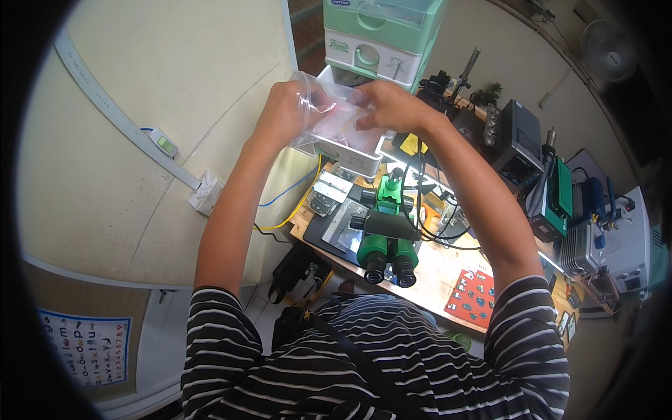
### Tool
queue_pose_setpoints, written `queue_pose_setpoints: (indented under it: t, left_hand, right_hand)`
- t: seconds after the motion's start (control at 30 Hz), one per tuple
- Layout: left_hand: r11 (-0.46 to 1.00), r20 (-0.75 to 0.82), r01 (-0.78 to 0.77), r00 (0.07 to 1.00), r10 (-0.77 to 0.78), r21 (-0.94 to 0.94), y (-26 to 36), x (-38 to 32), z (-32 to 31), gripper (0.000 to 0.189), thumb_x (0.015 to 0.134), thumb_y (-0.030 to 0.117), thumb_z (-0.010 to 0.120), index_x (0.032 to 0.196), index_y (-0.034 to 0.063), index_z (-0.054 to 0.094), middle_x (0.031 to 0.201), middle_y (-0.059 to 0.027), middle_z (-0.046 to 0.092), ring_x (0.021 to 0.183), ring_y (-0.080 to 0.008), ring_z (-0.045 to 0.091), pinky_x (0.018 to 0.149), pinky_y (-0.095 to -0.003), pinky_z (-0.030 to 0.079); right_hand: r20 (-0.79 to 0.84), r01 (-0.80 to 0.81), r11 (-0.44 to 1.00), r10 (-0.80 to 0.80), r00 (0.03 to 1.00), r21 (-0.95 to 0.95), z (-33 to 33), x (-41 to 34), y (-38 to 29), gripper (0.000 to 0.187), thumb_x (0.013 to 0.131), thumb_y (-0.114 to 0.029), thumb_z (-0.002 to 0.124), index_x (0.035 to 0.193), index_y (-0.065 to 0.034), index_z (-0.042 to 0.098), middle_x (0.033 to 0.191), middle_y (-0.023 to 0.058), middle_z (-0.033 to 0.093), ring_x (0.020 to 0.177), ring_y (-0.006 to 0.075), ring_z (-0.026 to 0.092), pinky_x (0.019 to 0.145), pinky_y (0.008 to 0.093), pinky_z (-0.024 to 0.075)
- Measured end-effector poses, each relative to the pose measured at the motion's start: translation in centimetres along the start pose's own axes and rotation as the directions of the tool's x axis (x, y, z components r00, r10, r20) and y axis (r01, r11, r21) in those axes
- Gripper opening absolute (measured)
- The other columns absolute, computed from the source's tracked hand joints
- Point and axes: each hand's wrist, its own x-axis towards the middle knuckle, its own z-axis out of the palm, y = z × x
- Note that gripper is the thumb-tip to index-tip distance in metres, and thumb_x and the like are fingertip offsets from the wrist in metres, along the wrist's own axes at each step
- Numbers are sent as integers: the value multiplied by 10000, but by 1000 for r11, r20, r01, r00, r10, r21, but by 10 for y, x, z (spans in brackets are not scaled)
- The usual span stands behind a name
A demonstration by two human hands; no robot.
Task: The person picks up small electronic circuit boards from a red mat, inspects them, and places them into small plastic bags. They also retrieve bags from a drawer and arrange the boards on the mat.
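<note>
Both hands are raised over a pulled-out white plastic drawer (350,156). A clear zip-type plastic bag (344,118) spreads between them above the drawer. My left hand (291,107) is at the bag's left end, its fingertips showing through the plastic; whether they are inside or behind the film is hard to tell. On the right side, my right hand (391,107) grips the bag with thumb and fingers. Something pale and pinkish shows through the bag, too blurred to name. The drawer belongs to a green and white drawer tower (380,39).
Below the drawer, a green binocular microscope (388,236) stands on a lit wooden bench (436,262). Black cables (420,184) hang close to my right forearm. A red mat (472,299) carries several small parts. Bench instruments (517,147) line the right; a wall (157,131) bounds the left.
</note>
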Motion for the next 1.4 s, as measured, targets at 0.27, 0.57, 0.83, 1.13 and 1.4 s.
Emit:
queue_pose_setpoints:
  t: [0.27, 0.57, 0.83, 1.13, 1.4]
  left_hand:
    - [995, 53, 72, 996, -69, -64, 1, -1, 1, 147, 774, 42, 808, 888, 1, 724, 794, -87, 705, 722, -169, 660, 700, -320, 540]
    - [999, 83, 8, 997, -11, 33, 2, -1, 1, 215, 753, 153, 814, 923, 31, 762, 869, -171, 731, 772, -302, 701, 708, -383, 555]
    - [955, 3, -227, 973, 231, 193, 9, -3, 6, 205, 769, 177, 813, 914, 70, 716, 814, -129, 700, 777, -348, 678, 725, -424, 554]
    - [994, -7, -54, 998, 55, 90, 12, -5, 8, 303, 727, 88, 867, 937, 42, 653, 820, -100, 689, 732, -232, 668, 676, -361, 529]
    - [999, 25, 38, 999, -37, -25, 4, -2, 9, 341, 681, 2, 851, 962, 29, 659, 829, -63, 677, 767, -161, 629, 735, -314, 530]
  right_hand:
    - [-1, -6, 1000, 6, 1000, -12, 0, 0, -1, 402, 694, -144, 796, 1057, 9, 718, 959, 210, 734, 937, 347, 711, 847, 417, 534]
    - [6, -17, 998, 18, 1000, -63, 0, -2, -7, 404, 681, -154, 781, 1043, 14, 720, 968, 230, 734, 936, 375, 709, 851, 432, 537]
    - [-19, -34, 998, 33, 999, -57, 4, -1, -8, 360, 684, -150, 741, 998, 26, 722, 927, 253, 719, 902, 398, 701, 821, 446, 535]
    - [-37, -16, 996, 13, 999, -86, 2, -5, -12, 364, 681, -138, 744, 1010, 16, 722, 943, 248, 721, 920, 391, 701, 830, 442, 534]
    - [-28, 19, 998, -21, 999, -51, 4, -2, -5, 381, 683, -129, 766, 1035, 8, 718, 941, 227, 732, 915, 382, 705, 834, 442, 535]
